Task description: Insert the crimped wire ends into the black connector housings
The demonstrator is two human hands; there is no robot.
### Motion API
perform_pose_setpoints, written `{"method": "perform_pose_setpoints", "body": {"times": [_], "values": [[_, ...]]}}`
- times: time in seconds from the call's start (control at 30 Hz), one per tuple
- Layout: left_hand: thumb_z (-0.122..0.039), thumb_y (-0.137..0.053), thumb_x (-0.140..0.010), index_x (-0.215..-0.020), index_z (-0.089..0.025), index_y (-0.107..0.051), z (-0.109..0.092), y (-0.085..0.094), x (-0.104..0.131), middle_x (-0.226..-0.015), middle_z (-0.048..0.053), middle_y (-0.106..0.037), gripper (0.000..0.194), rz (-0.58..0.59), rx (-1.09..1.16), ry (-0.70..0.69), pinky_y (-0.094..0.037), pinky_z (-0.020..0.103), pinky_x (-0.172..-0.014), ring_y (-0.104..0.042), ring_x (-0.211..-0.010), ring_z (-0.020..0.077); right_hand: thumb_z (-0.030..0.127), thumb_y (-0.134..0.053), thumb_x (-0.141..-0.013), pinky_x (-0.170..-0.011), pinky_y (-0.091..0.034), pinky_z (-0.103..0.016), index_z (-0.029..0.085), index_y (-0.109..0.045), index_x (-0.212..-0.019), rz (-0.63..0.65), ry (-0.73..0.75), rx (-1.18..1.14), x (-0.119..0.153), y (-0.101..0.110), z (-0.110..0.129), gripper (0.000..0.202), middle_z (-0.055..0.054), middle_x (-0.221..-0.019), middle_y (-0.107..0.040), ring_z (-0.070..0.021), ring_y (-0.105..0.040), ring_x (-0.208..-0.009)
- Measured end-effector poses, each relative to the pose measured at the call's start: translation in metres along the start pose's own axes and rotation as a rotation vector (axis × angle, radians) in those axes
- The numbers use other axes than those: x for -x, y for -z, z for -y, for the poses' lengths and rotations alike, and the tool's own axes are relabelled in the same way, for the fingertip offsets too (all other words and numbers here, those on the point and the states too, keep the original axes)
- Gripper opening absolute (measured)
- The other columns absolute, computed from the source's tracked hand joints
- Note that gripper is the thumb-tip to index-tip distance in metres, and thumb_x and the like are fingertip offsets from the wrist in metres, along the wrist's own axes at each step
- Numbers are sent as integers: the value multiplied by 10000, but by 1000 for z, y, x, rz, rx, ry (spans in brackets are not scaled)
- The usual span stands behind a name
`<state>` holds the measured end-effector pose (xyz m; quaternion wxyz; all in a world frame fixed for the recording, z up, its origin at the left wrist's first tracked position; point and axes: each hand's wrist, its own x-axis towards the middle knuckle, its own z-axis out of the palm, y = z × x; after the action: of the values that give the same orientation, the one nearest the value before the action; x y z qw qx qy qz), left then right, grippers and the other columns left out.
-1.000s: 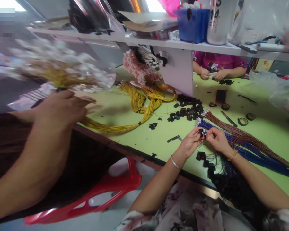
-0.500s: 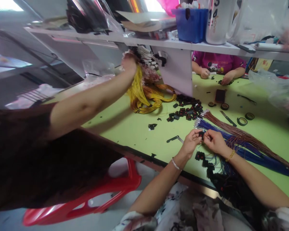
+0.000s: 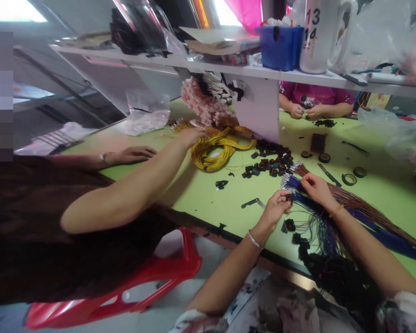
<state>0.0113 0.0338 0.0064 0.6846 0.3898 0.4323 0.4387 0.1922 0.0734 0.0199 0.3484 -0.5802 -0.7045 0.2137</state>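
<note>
My left hand (image 3: pixel 276 209) is closed on a small black connector housing (image 3: pixel 289 199), pinched at the fingertips just above the green table. My right hand (image 3: pixel 319 190) lies over a bundle of brown wires (image 3: pixel 367 206), its thumb and forefinger curled together; whatever is between them is too small to make out. Beside the brown bundle runs a bundle of blue wires (image 3: pixel 381 227), with silvery terminals (image 3: pixel 287 181) at the near-left end. Below my left hand sit black connectors with wires (image 3: pixel 288 225), and more dark ones are heaped toward my lap.
Loose black housings (image 3: pixel 268 162) lie in a pile behind my hands. A folding knife (image 3: pixel 251 202), a utility blade (image 3: pixel 328 174) and tape rolls (image 3: pixel 349 179) are around. A co-worker's arm (image 3: pixel 135 194) reaches to yellow wire coils (image 3: pixel 213 155). A shelf (image 3: pixel 194 59) overhangs the table.
My right hand has left the connector and moved up and right onto the wire bundles. My left hand keeps the connector. The co-worker's hand has lowered the yellow wires onto the table.
</note>
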Motion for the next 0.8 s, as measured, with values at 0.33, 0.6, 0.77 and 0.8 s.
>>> {"method": "perform_pose_setpoints", "body": {"times": [0.33, 0.6, 0.77, 0.8], "values": [[-166, -739, -642, -889, -157, -574, -11, -7, -2, -819, 16, -597, 297, 33, 224, 63, -478, 247, -723, -603, -734, 103, 271, -542, -743, -551, -329, -228, 173, -583, -661, 34, -101, 92, -35, 4, -36, 134, 13, -597, -581, -116, -476, -555], [-254, -769, -658, -877, -155, -570, -3, -10, -6, -800, 12, -574, 312, 52, 325, 41, -475, 242, -718, -580, -733, 100, 257, -509, -768, -552, -353, -220, 178, -553, -701, 71, 52, -99, -31, 6, 25, 113, 21, -636, -560, -102, -446, -553], [-196, -741, -677, -889, -154, -585, 0, -8, -7, -834, 16, -570, 267, 72, 416, 48, -477, 250, -744, -567, -757, 101, 256, -510, -763, -539, -353, -215, 173, -558, -678, 152, 15, -185, -7, 7, 35, 128, 25, -601, -546, -98, -425, -535], [-181, -732, -682, -888, -152, -589, 0, -8, -8, -842, 18, -570, 252, 75, 434, 54, -477, 250, -746, -562, -759, 100, 252, -507, -762, -534, -347, -215, 173, -555, -668, 166, 5, -173, -1, 8, 33, 132, 28, -588, -538, -96, -416, -527]]}}
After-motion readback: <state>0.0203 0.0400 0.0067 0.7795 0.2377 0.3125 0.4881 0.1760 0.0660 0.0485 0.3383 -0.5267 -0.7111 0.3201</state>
